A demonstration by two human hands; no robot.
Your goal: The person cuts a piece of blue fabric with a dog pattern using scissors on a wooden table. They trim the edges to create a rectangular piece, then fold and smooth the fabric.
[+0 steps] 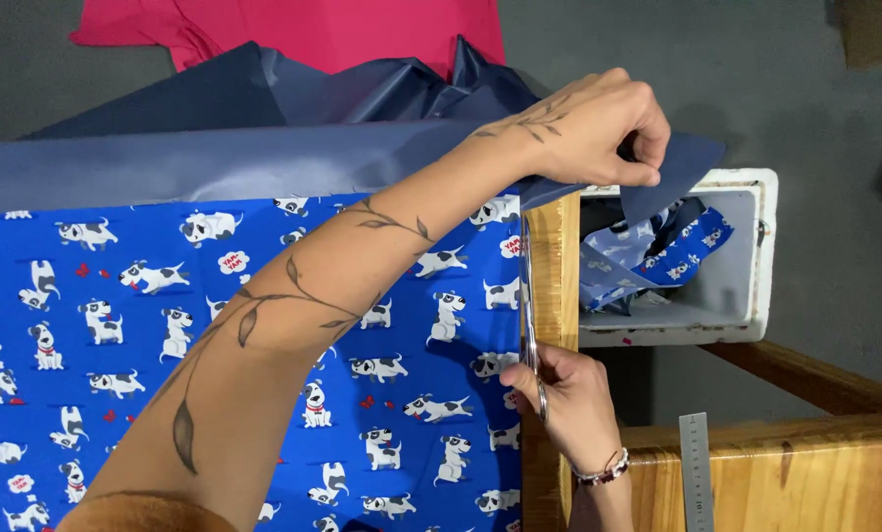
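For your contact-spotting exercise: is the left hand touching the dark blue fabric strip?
Touching. The head view shows the left hand pinching the dark blue fabric strip between thumb and fingers.

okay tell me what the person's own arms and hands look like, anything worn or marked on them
The left hand and its bare forearm carry a dark leafy vine tattoo running from the upper arm to the back of the hand. An orange-brown sleeve edge shows near the shoulder. The right hand is bare, with a beaded bracelet of red and white at the wrist.
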